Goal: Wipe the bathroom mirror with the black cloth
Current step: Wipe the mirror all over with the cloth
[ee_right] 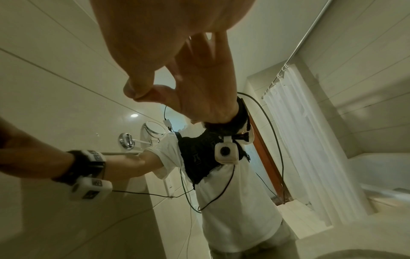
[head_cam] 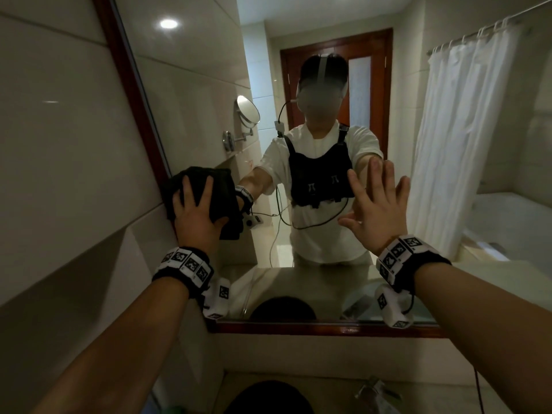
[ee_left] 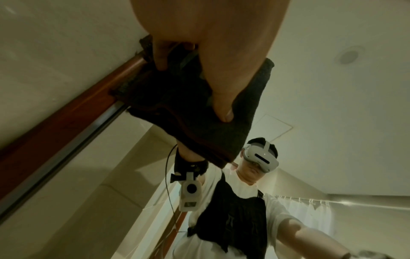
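Note:
The black cloth (head_cam: 221, 192) (ee_left: 188, 113) is folded into a thick pad and lies against the bathroom mirror (head_cam: 209, 70) at its left edge, overlapping the wooden frame (head_cam: 131, 85) (ee_left: 66, 119). My left hand (head_cam: 200, 204) (ee_left: 193, 91) holds it there, with fingers curled over the top and the thumb dug into its lower side. My right hand (head_cam: 367, 201) (ee_right: 155, 57) lies flat on the glass at centre right. Its fingers are spread and hold nothing. The mirror reflects me and both arms.
A pale tiled wall (head_cam: 44, 144) runs along the left of the frame. Below the mirror's lower wooden rail (head_cam: 328, 328) is a counter with a metal tap (head_cam: 373, 386). The glass reflects a white shower curtain (head_cam: 448, 144), a wooden door and a round wall mirror.

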Demonstrator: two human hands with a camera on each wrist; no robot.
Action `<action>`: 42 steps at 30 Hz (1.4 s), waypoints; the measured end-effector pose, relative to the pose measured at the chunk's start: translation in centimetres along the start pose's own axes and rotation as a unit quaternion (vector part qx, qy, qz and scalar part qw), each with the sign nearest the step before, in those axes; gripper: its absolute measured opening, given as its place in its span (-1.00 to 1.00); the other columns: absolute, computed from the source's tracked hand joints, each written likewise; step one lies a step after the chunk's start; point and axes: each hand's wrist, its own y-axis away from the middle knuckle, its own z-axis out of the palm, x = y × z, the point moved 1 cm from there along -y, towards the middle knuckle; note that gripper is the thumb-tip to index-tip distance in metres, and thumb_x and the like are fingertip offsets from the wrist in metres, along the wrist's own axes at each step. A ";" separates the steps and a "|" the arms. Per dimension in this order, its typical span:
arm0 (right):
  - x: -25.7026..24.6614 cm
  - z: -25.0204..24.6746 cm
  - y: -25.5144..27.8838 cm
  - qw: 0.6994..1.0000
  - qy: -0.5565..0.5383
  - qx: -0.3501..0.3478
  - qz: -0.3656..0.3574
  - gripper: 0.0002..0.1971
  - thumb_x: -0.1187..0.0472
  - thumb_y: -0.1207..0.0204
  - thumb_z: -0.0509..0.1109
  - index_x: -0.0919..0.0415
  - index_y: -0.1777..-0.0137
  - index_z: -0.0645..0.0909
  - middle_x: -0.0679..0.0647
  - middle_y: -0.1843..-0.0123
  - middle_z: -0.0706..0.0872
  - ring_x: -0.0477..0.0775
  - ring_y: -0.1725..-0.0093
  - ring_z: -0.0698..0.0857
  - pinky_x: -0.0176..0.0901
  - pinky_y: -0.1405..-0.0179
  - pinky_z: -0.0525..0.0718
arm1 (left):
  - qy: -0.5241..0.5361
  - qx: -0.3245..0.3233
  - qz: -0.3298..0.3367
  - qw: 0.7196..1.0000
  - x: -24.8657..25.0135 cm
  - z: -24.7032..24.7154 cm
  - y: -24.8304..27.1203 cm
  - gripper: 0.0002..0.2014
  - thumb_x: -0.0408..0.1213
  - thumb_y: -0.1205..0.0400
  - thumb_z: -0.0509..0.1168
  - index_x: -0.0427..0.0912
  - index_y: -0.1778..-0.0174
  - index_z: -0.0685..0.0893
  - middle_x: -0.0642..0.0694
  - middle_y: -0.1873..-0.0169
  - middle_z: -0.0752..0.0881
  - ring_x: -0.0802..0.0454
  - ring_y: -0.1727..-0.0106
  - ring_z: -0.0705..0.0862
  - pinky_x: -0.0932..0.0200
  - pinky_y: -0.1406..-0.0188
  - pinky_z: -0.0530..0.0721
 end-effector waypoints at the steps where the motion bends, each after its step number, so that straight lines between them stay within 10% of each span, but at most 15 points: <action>1: 0.0 0.0 0.0 1.000 -0.001 0.000 0.001 0.09 -0.34 -0.37 0.46 -0.11 -0.76 -0.10 0.22 -0.77 -0.27 0.36 -0.72 -0.29 0.58 -0.60 -0.12 | -0.002 0.004 0.001 1.000 0.1 -0.2 -0.2 -0.03 -0.13 -0.44 0.57 0.18 -0.70 0.17 -0.21 -0.71 -0.03 -0.44 -0.61 0.09 -0.48 -0.42 0.40; 13: -0.1 0.2 0.0 1.000 0.003 0.008 -0.001 0.11 -0.32 -0.34 0.51 -0.09 -0.76 -0.08 0.22 -0.77 -0.27 0.37 -0.72 -0.28 0.59 -0.60 -0.10 | -0.012 0.006 0.010 1.000 2.4 -1.4 -2.1 0.00 -0.09 -0.42 0.58 0.21 -0.70 0.12 -0.20 -0.70 -0.04 -0.43 -0.63 0.04 -0.58 -0.23 0.52; 23: 0.1 0.2 0.0 1.000 0.001 0.010 -0.004 0.12 -0.30 -0.35 0.50 -0.12 -0.76 -0.13 0.19 -0.77 -0.29 0.33 -0.73 -0.30 0.55 -0.61 -0.12 | -0.036 0.014 0.133 0.990 14.7 1.4 1.0 -0.13 0.01 -0.53 0.39 0.26 -0.69 0.04 -0.22 -0.71 -0.04 -0.43 -0.66 -0.04 -0.54 -0.41 0.36; 42: -0.5 -1.2 0.3 1.000 0.021 -0.001 0.004 0.06 -0.26 -0.37 0.50 -0.09 -0.76 -0.03 0.21 -0.78 -0.22 0.35 -0.74 -0.22 0.51 -0.62 -0.10 | -0.041 -0.067 0.010 0.997 2.8 -2.7 -2.5 0.02 -0.21 -0.45 0.54 0.15 -0.71 0.02 -0.16 -0.71 -0.19 -0.42 -0.67 -0.10 -0.49 -0.39 0.45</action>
